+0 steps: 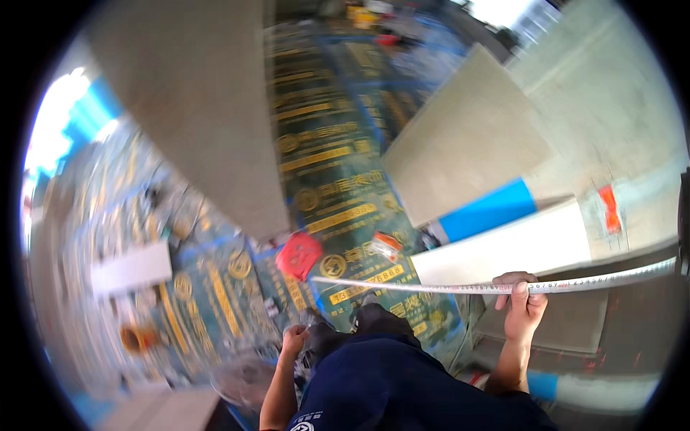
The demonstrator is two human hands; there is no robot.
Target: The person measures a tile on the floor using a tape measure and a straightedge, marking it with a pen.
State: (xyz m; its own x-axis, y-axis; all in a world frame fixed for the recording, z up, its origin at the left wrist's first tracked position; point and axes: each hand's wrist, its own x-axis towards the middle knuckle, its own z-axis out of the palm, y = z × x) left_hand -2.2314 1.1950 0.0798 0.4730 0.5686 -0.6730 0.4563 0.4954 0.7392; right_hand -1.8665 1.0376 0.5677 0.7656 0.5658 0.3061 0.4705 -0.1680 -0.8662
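A long white tape measure blade [471,289] stretches across the view from beside a red rounded object [300,256] toward the right rim. My right hand [521,300] is closed on the blade, with the thumb on its face and fingers at its far side. My left hand [293,339] hangs low beside my dark trousers. Its fingers look curled, and whatever they may hold is hidden. I cannot tell whether the red object is the tape's case or a separate thing.
Printed green and yellow sheeting [338,194] covers the floor. A large board [194,108] stands at left. At right are a beige board [467,136], a blue roll [489,210] and a white panel [510,244]. An orange-and-white packet [387,246] lies ahead, an orange tape roll [138,337] at left.
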